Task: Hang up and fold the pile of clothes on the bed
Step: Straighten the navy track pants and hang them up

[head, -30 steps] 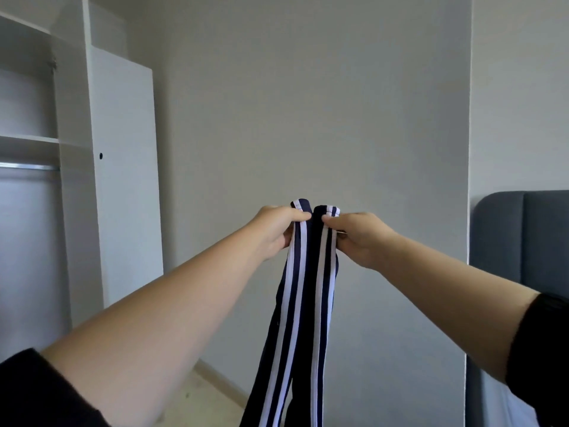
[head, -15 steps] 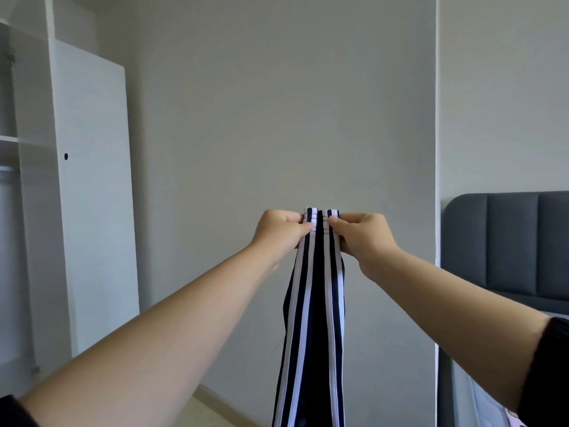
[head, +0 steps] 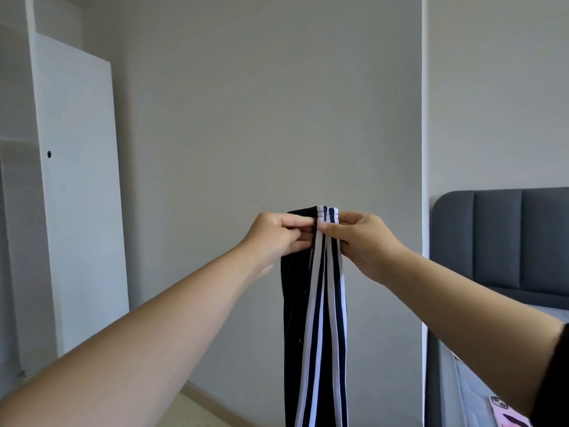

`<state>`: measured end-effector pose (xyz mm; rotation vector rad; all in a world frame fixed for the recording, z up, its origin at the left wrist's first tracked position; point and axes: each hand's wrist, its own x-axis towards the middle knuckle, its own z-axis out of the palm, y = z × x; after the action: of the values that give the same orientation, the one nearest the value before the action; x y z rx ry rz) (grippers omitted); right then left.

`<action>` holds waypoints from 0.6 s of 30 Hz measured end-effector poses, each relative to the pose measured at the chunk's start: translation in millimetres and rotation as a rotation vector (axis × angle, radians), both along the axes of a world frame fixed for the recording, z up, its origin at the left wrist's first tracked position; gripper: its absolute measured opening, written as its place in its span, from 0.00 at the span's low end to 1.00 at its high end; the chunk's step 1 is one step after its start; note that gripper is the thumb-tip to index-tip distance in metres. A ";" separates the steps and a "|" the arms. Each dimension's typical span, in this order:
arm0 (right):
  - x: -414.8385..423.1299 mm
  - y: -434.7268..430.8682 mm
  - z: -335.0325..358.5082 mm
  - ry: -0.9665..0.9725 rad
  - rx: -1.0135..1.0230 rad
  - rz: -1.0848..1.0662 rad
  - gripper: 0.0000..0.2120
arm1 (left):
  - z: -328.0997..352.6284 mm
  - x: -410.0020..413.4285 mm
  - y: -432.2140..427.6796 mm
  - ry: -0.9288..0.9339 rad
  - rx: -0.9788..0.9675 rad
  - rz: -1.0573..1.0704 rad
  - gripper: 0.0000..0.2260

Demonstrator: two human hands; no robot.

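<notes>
Navy white-striped fabric garment (head: 317, 318): hangs at lower centre of frame.
Left hand (head: 278, 237): fingers curled, pinching its top edge.
Right hand (head: 361, 241): thumb and fingers pinching the same top edge.

Single head view — faces forward at grey wall (head: 261, 118), hands (head: 277, 235) near, arm's reach.

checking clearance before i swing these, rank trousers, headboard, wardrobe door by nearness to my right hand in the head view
1. striped trousers, pinched in the right hand
2. headboard, to its right
3. wardrobe door, far left
</notes>
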<state>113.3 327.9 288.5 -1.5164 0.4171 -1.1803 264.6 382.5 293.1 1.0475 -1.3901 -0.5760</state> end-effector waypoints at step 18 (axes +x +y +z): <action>-24.5 -15.3 27.2 -0.112 0.069 0.122 0.17 | -7.0 26.5 -31.0 0.220 0.365 -0.243 0.20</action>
<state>88.8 312.6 315.7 -1.3895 0.2837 -1.1373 291.1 351.5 286.1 1.0686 -1.2504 -1.1232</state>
